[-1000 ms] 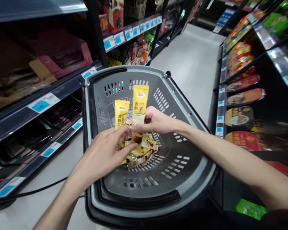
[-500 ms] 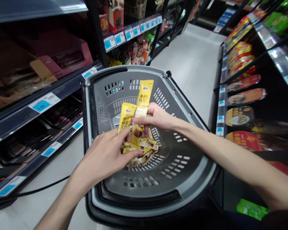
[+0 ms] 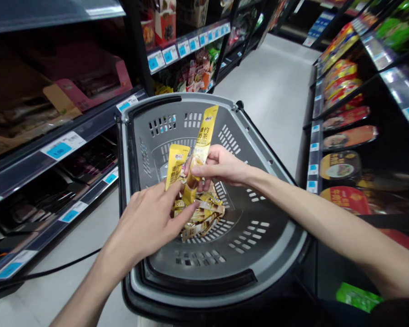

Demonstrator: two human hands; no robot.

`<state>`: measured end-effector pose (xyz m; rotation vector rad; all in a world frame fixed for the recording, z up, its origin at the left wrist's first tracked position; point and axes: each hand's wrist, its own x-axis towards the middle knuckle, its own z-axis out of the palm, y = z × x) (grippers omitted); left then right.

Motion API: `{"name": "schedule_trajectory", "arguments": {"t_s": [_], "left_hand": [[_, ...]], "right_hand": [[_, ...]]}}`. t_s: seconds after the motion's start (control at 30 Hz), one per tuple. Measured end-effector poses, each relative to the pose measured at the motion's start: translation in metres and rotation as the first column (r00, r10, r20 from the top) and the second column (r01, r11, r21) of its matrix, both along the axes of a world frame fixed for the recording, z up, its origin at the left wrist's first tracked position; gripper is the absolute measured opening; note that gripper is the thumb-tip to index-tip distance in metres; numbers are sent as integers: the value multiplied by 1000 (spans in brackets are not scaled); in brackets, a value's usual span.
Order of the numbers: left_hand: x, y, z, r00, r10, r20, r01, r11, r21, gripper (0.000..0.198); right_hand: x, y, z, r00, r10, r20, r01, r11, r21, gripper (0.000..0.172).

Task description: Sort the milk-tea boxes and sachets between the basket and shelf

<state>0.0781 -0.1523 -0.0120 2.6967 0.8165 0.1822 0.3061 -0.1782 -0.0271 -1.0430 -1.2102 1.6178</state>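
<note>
Over a grey shopping basket (image 3: 279, 268), my right hand (image 3: 221, 165) pinches a tall yellow milk-tea sachet (image 3: 203, 131) near its middle, holding it upright and turned edge-on. My left hand (image 3: 150, 220) grips a second, shorter yellow sachet (image 3: 176, 165) just to its left, thumb and fingers closed on its lower end. Below both hands, several more yellow-and-brown sachets (image 3: 201, 220) lie in a loose heap on the basket's slotted floor.
Dark store shelves (image 3: 64, 145) with blue price tags line the left side, packaged goods on them. More shelves (image 3: 344, 131) with red and orange packs stand on the right. A pale aisle floor (image 3: 276, 86) runs ahead beyond the basket. A black cable (image 3: 54, 270) lies on the floor at left.
The right hand has turned its sachet from face-on to edge-on and tilted it right. The left hand's sachet has dropped slightly and leaned toward it. The basket has not moved.
</note>
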Motion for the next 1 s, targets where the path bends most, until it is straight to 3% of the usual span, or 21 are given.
{"name": "schedule_trajectory", "arguments": {"t_s": [0.1, 0.2, 0.37, 0.63, 1.0], "left_hand": [[-1, 3, -2, 1000, -7, -9, 7, 1000, -20, 31], [-3, 7, -4, 999, -30, -19, 29, 997, -74, 33], [-3, 8, -4, 997, -52, -52, 46, 992, -119, 36], [-2, 7, 0, 999, -34, 6, 35, 987, -155, 39], [0, 6, 3, 1000, -8, 12, 9, 992, -123, 46]], "right_hand": [[0, 1, -1, 997, -11, -76, 15, 998, 55, 53], [1, 0, 0, 998, -47, -50, 52, 994, 92, 66], [1, -4, 2, 996, -53, 74, 44, 992, 116, 45], [1, -5, 3, 991, -27, 134, 16, 996, 84, 47], [-1, -4, 3, 996, -34, 79, 27, 996, 87, 40]]}}
